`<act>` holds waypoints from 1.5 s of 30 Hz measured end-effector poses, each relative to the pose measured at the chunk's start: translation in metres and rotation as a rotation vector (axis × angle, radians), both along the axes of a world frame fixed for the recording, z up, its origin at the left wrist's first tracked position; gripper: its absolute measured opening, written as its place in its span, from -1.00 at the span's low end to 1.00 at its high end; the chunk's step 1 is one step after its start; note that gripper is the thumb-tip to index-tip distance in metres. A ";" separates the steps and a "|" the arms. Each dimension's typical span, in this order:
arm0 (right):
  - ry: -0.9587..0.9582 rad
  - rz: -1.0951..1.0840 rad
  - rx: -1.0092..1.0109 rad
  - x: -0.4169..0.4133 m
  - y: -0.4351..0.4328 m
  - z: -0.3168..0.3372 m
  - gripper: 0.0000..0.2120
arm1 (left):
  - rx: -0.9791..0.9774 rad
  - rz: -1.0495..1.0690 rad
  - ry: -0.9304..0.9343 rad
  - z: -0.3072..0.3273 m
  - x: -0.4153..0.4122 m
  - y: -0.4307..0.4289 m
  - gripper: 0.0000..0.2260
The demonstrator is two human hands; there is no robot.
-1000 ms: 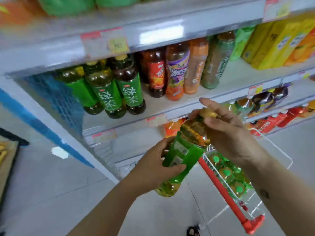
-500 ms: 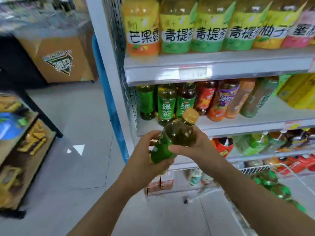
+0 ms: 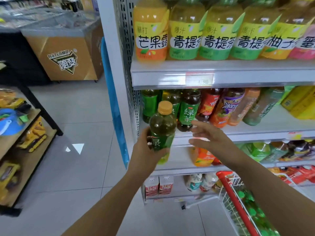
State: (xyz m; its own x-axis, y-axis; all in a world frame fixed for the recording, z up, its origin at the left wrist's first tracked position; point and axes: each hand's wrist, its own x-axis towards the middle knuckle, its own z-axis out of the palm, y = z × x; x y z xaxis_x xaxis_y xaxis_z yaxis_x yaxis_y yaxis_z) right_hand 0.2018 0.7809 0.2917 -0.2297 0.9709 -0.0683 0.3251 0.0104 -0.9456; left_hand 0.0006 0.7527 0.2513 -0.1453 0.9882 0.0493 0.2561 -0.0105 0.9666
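Green tea bottle [image 3: 162, 132] is standing upright in our left hand [image 3: 147, 153], which is gripping its labelled lower half. Our right hand [image 3: 211, 138] is hovering just beside it, fingers spread and holding nothing. Behind, matching bottles [image 3: 189, 113] are lining the shelf [image 3: 247, 135].

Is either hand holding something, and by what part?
The left hand grips the clear plastic green-tea bottle with the orange cap around its green-labelled lower body. The right hand is open beside it, holding nothing.

green-labelled bottle [image 3: 162, 132], orange cap [image 3: 165, 107]
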 end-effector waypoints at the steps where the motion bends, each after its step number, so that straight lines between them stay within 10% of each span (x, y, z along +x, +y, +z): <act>1: 0.014 -0.069 -0.036 0.008 0.002 -0.004 -0.56 | 0.042 0.088 0.009 -0.001 0.003 0.011 -0.44; 15: -0.158 -0.208 -0.134 0.049 0.039 -0.053 -0.72 | 0.053 0.367 0.218 -0.034 0.019 0.113 -0.27; 27: -0.817 0.047 -0.020 0.041 0.047 -0.109 -0.38 | 0.055 0.226 0.378 -0.061 0.021 0.047 -0.34; 35: -0.780 -0.235 -0.304 0.132 -0.070 -0.192 -0.52 | -0.105 -0.412 0.425 -0.153 0.083 -0.003 -0.74; 45: -0.820 -0.385 -0.544 0.201 -0.157 -0.286 -0.52 | 0.074 -0.804 0.515 -0.259 0.211 0.023 -0.65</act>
State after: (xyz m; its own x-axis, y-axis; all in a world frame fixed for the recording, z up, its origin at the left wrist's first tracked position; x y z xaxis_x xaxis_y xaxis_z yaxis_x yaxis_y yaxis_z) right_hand 0.4027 0.6239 0.0058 0.4009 0.7605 -0.5108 0.7578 -0.5886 -0.2816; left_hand 0.2119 0.7758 -0.0079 0.6325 0.7744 -0.0158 0.5389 -0.4254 0.7271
